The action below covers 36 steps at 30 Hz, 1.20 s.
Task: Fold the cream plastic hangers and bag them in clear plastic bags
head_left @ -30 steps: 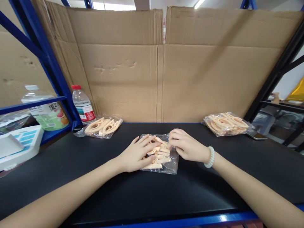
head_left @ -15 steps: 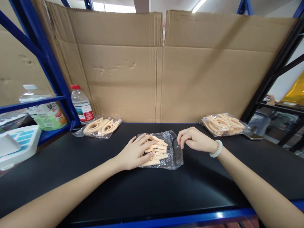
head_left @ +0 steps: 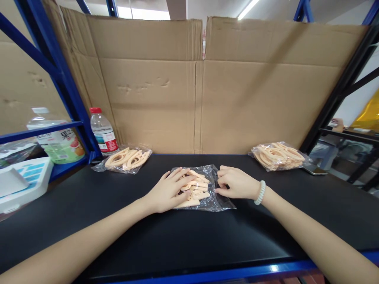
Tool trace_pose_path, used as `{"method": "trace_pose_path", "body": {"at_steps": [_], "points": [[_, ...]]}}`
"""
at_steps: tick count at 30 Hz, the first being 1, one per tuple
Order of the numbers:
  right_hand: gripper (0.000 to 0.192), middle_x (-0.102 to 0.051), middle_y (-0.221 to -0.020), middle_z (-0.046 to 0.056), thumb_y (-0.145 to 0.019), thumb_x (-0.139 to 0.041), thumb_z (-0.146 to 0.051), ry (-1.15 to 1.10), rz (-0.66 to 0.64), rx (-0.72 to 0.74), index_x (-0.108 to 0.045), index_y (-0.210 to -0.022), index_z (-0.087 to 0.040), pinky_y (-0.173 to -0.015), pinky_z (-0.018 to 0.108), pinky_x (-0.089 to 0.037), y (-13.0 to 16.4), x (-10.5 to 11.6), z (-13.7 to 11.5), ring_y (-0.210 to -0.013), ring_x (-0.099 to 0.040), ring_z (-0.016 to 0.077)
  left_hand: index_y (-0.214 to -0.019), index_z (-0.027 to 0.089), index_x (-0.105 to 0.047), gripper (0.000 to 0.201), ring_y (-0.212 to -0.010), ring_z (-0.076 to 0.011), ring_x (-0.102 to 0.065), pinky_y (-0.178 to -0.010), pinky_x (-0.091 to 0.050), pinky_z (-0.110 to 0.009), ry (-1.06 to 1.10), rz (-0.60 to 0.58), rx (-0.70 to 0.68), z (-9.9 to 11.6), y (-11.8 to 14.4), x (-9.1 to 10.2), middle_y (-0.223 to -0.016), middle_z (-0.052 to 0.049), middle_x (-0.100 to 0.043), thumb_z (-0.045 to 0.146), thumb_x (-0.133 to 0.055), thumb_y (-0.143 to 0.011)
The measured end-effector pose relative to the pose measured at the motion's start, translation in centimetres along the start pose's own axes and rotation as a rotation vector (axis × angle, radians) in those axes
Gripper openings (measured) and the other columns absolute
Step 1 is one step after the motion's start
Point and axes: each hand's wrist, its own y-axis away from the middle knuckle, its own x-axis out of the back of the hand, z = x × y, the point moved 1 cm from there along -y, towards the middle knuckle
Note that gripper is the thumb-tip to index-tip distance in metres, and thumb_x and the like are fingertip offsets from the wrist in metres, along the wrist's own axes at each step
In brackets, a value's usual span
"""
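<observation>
Glossy, crinkled clear plastic is wrapping the bag of matt peach plastic clips (head_left: 199, 189) lying flat under the left hand (head_left: 167, 193) and touching the right hand (head_left: 235, 184), on a smooth, matt black tabletop (head_left: 177, 236) backed by rough, creased brown cardboard (head_left: 207, 98).

Bare black tabletop (head_left: 189, 236) open front and between bags. Cardboard wall (head_left: 201, 98) blocks rear; water bottle (head_left: 102, 132) and blue upright (head_left: 63, 86) crowd left corner.
</observation>
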Motion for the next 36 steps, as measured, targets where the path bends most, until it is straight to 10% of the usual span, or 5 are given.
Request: {"method": "trace_pose_path", "body": {"at_steps": [6,14,25,36], "points": [[0.024,-0.059,-0.068,0.002,-0.08,-0.068,-0.026,-0.2,0.145,0.089,-0.061,-0.059,-0.017,-0.072,0.029,-0.043,-0.3,-0.2,0.0,-0.075,-0.051,0.0167,-0.127,0.023,-0.054,0.041,-0.132,-0.0272,-0.04,-0.11,-0.03,-0.048,0.212,0.216,0.012,-0.3,-0.5,-0.6,-0.14,-0.008,-0.049,0.039,-0.046,-0.09],[0.019,-0.072,-0.104,0.006,-0.088,-0.059,-0.031,-0.55,0.312,-0.008,-0.073,-0.095,-0.02,-0.089,0.033,-0.051,-0.3,-0.7,0.6,-0.095,-0.067,0.0192,-0.113,0.015,-0.062,0.039,-0.094,-0.0245,-0.066,-0.082,-0.055,-0.04,0.818,0.488,0.523,-2.7,-1.1,-1.6,-0.103,-0.008,-0.069,0.033,-0.049,-0.081],[0.058,-0.013,-0.157,0.009,-0.097,-0.044,-0.036,-0.394,-0.017,0.28,-0.022,-0.149,-0.021,-0.117,0.043,-0.017,-0.5,-1.0,-1.4,-0.144,-0.011,0.0221,-0.119,0.017,-0.058,0.04,-0.12,-0.024,-0.053,-0.104,-0.04,-0.043,0.718,0.454,0.308,-2.5,-1.0,-2.7,-0.13,-0.01,-0.057,0.025,-0.046,-0.082],[0.053,-0.027,-0.151,0.011,-0.09,-0.057,-0.036,-0.352,0.073,0.267,-0.041,-0.139,-0.022,-0.114,0.043,-0.025,-0.9,-1.9,-2.4,-0.139,-0.026,0.024,-0.114,0.019,-0.06,0.034,-0.115,-0.0234,-0.056,-0.103,-0.04,-0.043,0.584,0.425,0.263,-1.2,-1.0,-2.0,-0.121,-0.008,-0.063,0.027,-0.046,-0.083]]}}
